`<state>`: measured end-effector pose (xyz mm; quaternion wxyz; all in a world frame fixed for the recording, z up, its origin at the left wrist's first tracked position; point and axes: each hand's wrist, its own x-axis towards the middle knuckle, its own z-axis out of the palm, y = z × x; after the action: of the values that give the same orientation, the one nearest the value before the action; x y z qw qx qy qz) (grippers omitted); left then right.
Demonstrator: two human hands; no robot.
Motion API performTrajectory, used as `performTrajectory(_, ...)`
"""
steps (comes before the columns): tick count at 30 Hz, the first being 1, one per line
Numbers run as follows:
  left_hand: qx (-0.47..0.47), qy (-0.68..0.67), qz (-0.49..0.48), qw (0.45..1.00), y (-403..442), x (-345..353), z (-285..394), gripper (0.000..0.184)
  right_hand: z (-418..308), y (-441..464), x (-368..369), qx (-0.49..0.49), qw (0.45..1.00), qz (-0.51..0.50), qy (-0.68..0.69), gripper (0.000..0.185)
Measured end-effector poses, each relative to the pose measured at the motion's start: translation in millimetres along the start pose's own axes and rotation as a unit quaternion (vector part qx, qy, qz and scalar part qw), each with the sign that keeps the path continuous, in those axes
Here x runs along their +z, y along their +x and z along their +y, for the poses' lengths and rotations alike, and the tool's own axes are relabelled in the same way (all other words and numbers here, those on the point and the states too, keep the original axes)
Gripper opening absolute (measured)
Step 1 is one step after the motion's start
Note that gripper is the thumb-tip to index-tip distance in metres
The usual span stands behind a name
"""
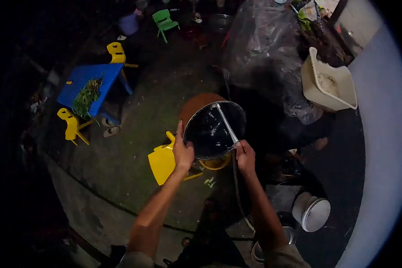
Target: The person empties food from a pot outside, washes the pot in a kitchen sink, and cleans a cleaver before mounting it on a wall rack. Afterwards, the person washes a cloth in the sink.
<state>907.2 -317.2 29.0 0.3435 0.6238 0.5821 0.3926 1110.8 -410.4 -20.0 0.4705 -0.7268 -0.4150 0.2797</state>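
A large round brown pot (196,106) with a black inside is tilted towards me in the middle of the head view. At its left rim is my left hand (183,154), the thumb on the near side and the fingers along the outer wall. My right hand (245,156) is closed round the lower end of a pale metal bar (225,123) at the pot's right rim. This bar runs across the mouth to the far rim; whether it is fixed there I cannot tell. Below the pot, a yellow round rim (215,165) shows in part.
A yellow chair (161,164) stands just left of the pot. Further left is a blue table (82,76) with green plants (88,96). A dark hose (236,187) runs along the floor. On the right are a cream tub (310,85) and a white bucket (315,214).
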Motion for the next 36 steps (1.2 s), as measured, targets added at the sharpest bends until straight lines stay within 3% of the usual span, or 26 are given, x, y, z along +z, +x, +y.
performTrajectory(2, 0.005, 0.009, 0.002, 1.0, -4.4, 1.2, 4.6, 0.076, 11.3, 7.2, 9.3, 0.011, 0.998, 0.005, 0.061, 0.023)
performTrajectory(6, 0.024, 0.022, 0.012, 0.999, -4.3, 2.0, 2.7, 0.077, 28.3, -29.6, 0.1, 0.098, 0.995, -0.02, -0.002, 0.022)
performTrajectory(10, 0.026, 0.023, 0.014, 0.999, -3.6, 5.3, 5.6, 0.079, 30.6, -41.2, 6.7, 0.077, 0.996, -0.048, 0.015, 0.024)
performTrajectory(11, 0.021, 0.023, 0.013, 0.999, -5.3, 4.5, 9.9, 0.08, 39.4, -38.5, 14.1, 0.106, 0.99, -0.047, 0.075, 0.025)
performTrajectory(14, 0.008, 0.043, 0.01, 0.999, -6.2, 2.2, 28.5, 0.081, 40.4, -39.9, 13.3, 0.113, 0.99, -0.06, 0.051, 0.025)
performTrajectory(17, 0.054, 0.05, 0.027, 0.997, -0.6, 3.5, 26.8, 0.08, 30.6, -59.7, 2.4, 0.187, 0.98, -0.072, -0.001, 0.027)
performTrajectory(20, 0.064, 0.048, 0.028, 0.996, 0.8, 3.2, 33.6, 0.079, 31.4, -86.0, -17.1, 0.116, 0.991, -0.063, 0.026, 0.027)
performTrajectory(23, 0.101, 0.032, 0.031, 0.994, 5.0, 4.5, 33.7, 0.078, 46.7, -109.9, -31.0, 0.19, 0.978, -0.051, 0.067, 0.027)
performTrajectory(26, 0.147, 0.04, 0.042, 0.987, 8.9, 5.2, 36.3, 0.078, 38.3, -116.4, -43.2, 0.107, 0.991, -0.035, 0.069, 0.027)
performTrajectory(29, 0.145, 0.045, 0.041, 0.987, 7.5, 8.2, 38.5, 0.078, 19.1, -82.0, -29.1, 0.108, 0.985, -0.031, 0.129, 0.026)
performTrajectory(32, 0.123, 0.054, 0.047, 0.99, 3.5, 10.0, 44.3, 0.079, 6.2, -36.8, 0.5, 0.007, 0.993, -0.027, 0.115, 0.024)
performTrajectory(36, 0.116, 0.04, 0.051, 0.991, -2.7, 8.4, 46.7, 0.079, 21.1, -34.3, 9.4, 0.049, 0.999, -0.002, -0.011, 0.023)
